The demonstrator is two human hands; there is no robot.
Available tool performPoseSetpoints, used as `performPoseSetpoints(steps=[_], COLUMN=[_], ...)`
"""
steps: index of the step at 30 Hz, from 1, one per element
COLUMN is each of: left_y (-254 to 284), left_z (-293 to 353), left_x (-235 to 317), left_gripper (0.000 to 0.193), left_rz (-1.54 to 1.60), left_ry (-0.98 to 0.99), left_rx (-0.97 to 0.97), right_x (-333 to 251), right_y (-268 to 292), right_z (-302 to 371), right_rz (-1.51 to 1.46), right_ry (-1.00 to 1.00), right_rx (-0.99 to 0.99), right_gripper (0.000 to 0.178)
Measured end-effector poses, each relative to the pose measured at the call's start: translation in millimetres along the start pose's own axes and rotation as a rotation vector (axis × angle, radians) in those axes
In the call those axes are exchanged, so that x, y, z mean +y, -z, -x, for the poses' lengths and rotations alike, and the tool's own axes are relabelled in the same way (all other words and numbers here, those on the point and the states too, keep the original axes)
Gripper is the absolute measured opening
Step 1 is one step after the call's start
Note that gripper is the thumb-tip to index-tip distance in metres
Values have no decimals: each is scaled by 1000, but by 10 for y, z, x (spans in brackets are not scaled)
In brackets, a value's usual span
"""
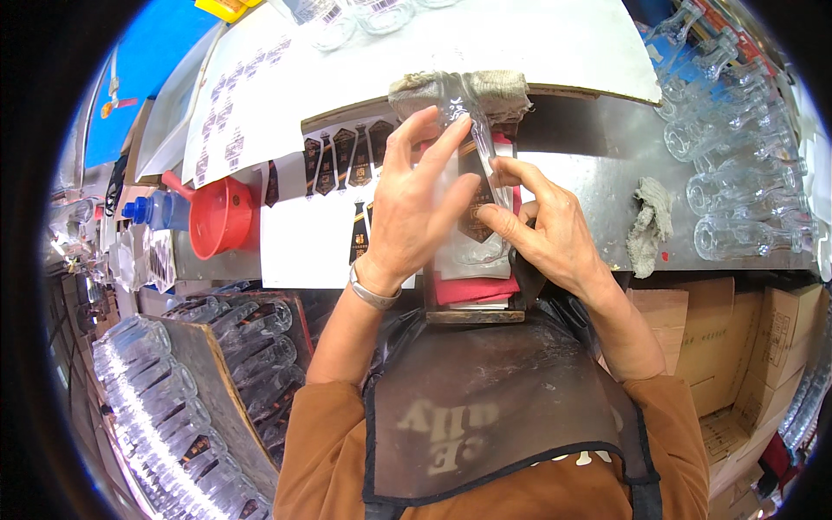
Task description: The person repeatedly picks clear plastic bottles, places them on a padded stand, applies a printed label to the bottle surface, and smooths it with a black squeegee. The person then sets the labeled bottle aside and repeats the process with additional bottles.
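Note:
A clear glass bottle point(475, 253) lies in front of me, its neck pointing away across a rolled grey cloth point(507, 94). On its upper face is a dark, tie-shaped label point(475, 229). My left hand point(416, 195) is over the bottle's left side with fingers apart, the index fingertip by the label's far end; the hand is slightly blurred. At the right side, my right hand point(550, 227) curls loosely around the bottle, thumb on the label and index finger along the glass edge. Red cloth point(475, 290) lies under the bottle on a narrow wooden stand point(475, 317).
Left of the bottle, a sheet of dark labels point(342, 160) lies near a red plastic dipper point(224, 221). Several clear bottles point(750, 238) line the right side, near a crumpled grey glove point(648, 227). Crates of bottles point(165, 390) stand lower left; cardboard boxes point(719, 347) lower right.

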State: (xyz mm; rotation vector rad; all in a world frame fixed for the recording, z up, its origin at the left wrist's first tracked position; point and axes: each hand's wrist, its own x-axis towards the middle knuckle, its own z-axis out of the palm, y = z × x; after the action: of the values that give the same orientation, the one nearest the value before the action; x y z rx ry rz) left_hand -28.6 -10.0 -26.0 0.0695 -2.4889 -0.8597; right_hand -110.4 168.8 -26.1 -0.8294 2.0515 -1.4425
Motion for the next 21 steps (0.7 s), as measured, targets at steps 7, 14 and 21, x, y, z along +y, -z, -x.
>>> performPoseSetpoints(steps=[7,14,21], left_y=[-7,11,-60], left_z=[18,398,409], left_x=[5,109,146], left_gripper=[58,57,67], left_rz=[58,889,940], left_ry=[43,625,563], left_rx=[8,-39,-41], right_x=[68,281,190], right_y=[5,64,41], right_z=[3,54,-8], right_rz=[-54,-296,-146], right_ry=[-12,-65,-6], right_rx=[4,-121,-60], right_gripper=[62,54,50])
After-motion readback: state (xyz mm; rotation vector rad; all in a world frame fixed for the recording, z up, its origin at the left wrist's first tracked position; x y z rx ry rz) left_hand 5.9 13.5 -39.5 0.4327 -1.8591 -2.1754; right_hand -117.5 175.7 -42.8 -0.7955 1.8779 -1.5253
